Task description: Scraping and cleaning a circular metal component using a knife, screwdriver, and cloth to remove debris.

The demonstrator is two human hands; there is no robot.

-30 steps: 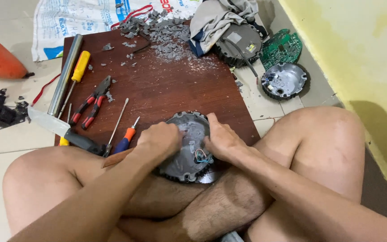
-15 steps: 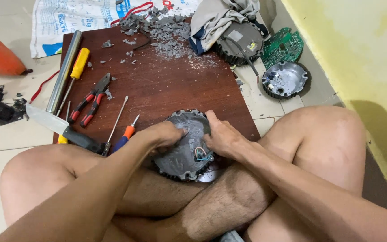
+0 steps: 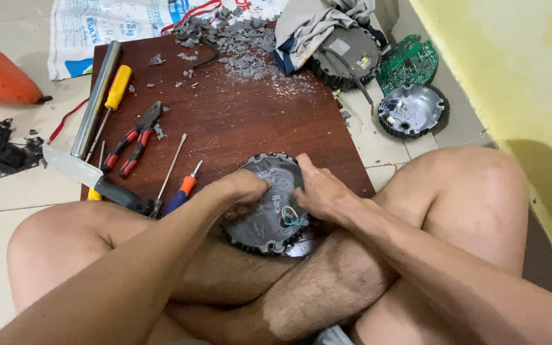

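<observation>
Head view: left hand [image 3: 241, 191] and right hand [image 3: 321, 191] both clamp a round, ribbed grey metal housing [image 3: 268, 214].

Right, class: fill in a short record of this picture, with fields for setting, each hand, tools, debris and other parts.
Setting: person sitting cross-legged on a tiled floor, at a dark wooden board
Left hand: grips the round grey housing on its left side
Right hand: grips the housing's right side
Tools: red-handled pliers, yellow-handled screwdriver, knife, metal tube
Debris: grey fragments at the board's far edge
Other parts: green circuit board, silver round shell
</observation>
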